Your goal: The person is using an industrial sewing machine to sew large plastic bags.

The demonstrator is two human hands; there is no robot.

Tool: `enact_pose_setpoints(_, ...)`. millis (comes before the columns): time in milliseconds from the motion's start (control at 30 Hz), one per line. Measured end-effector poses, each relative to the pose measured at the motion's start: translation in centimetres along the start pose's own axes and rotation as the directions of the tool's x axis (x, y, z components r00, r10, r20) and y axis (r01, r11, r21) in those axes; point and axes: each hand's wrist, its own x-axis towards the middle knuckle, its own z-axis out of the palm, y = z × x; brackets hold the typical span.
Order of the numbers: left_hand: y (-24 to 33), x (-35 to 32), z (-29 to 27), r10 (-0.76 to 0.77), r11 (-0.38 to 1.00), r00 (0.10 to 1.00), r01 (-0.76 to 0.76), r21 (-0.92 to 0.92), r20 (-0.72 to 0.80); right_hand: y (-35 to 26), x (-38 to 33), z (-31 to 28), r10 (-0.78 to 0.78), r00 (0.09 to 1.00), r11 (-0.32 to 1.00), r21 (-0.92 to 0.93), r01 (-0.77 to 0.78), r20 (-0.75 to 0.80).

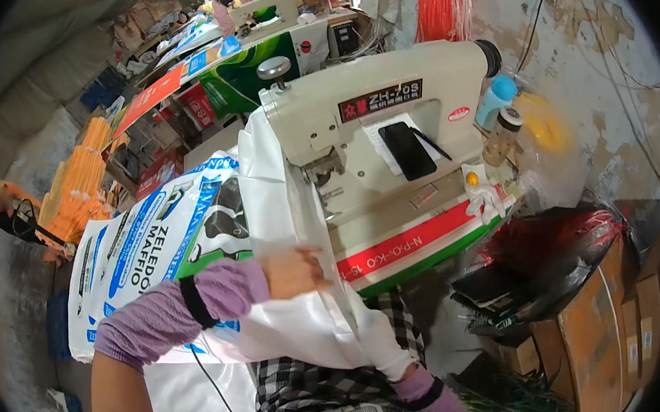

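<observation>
A stack of large white printed sacks with blue and green panels lies at the left, its plain white side reaching across my lap. My left hand, bare and slightly blurred, rests on the white material near the sack's edge, fingers stretched to the right. My right hand, in a white glove, grips the right edge of the sack close to my lap; its fingertips blend with the white material. Just beyond my hands stands a cream sewing machine. The sack's upper corner lies against its needle end.
On the machine bed lie a black phone, a pen and a white glove. A bottle and a blue cup stand behind. Cardboard boxes are at the right, an orange stack at the left.
</observation>
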Motion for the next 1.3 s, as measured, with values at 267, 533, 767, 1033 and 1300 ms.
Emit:
enact_pose_setpoints(267, 16.3, -8.5, -14.7, -0.071, 0.982, 0.982, 0.099, -0.159, 0.175, -1.4, -1.8, -3.6, 0.262, 0.957, 0.704, 0.703, -0.105, -0.120)
enact_pose_setpoints(533, 21.4, -11.7, -17.5, -0.508, 0.856, 0.861, 0.508, -0.102, 0.028, -8.3, -1.0, -4.1, -0.459, 0.792, 0.850, 0.062, 0.523, -0.403)
enact_pose_setpoints(767, 20.9, -1.9, -9.3, -0.023, 0.853, 1.000, 0.024, -0.521, 0.009, -8.0, -6.3, -5.5, -0.719, 0.634, 0.676, 0.075, 0.733, 0.285)
enact_pose_setpoints(1033, 4.7, 0.6, 4.3, -0.009, 0.941, 0.989, -0.042, -0.335, -0.149, -0.9, -11.4, -3.5, -0.389, 0.898, 0.921, 0.123, 0.371, 0.206)
enact_pose_setpoints(1300, -7.3, -16.9, -11.8, -0.407, 0.747, 0.880, 0.475, 0.464, -0.246, 0.9, 5.9, -1.0, -0.285, 0.959, 0.958, 0.042, 0.285, 0.005)
